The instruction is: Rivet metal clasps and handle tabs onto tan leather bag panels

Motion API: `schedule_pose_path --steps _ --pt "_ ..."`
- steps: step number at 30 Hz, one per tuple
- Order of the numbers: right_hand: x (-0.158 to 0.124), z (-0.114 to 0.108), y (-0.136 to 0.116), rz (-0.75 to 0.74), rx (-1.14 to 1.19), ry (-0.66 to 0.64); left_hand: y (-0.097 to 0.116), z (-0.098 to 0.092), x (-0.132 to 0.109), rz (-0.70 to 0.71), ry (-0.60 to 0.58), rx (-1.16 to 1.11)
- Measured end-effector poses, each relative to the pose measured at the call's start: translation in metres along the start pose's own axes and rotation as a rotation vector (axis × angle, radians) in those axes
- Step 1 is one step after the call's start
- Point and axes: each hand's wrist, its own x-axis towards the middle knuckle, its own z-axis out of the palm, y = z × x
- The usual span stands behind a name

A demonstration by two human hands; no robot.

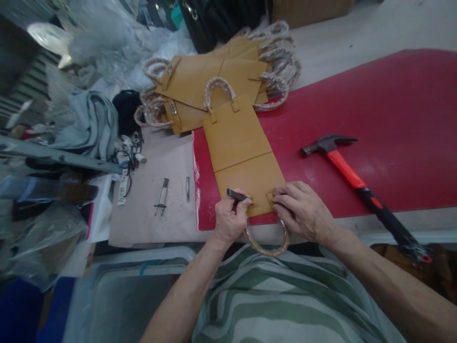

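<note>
A flat mustard-yellow bag panel (243, 138) lies over the edge of a red mat, with a plastic-wrapped handle (219, 82) at its far end and another wrapped handle (269, 251) at its near end. My left hand (230, 219) is closed around a short dark metal punch (236, 194), whose lower end points at the panel's near edge. On the right, my right hand (303, 209) pinches the near handle's leather tab (270, 197) against the panel. A claw hammer (352, 176) with a red and black grip rests to the right of the panel.
Similar yellow panels (210, 81) with wrapped handles are piled behind. The red mat (385, 109) spreads right. A pronged metal tool (162, 196) and a small metal rod (187, 189) lie on the left. Clear plastic wrap (107, 43) heaps at the back left; a plastic bin (132, 286) stands below.
</note>
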Motion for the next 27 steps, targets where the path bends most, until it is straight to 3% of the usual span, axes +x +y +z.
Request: schedule_pose_path --steps 16,19,23,25,27 --pt "-0.002 -0.003 -0.001 0.054 0.033 0.007 -0.007 0.001 -0.003 0.203 -0.011 0.117" --pt "-0.005 -0.024 0.005 0.153 -0.079 0.115 -0.007 0.002 -0.003 0.241 -0.010 0.137" --pt "-0.029 -0.064 0.032 0.362 -0.444 0.240 -0.008 0.004 -0.002 0.254 -0.016 0.145" --pt "-0.043 -0.083 0.047 0.449 -0.539 0.141 -0.009 0.005 -0.001 0.278 -0.018 0.135" --pt "-0.050 -0.096 0.057 0.560 -0.492 0.034 -0.011 0.006 0.000 0.298 -0.018 0.120"
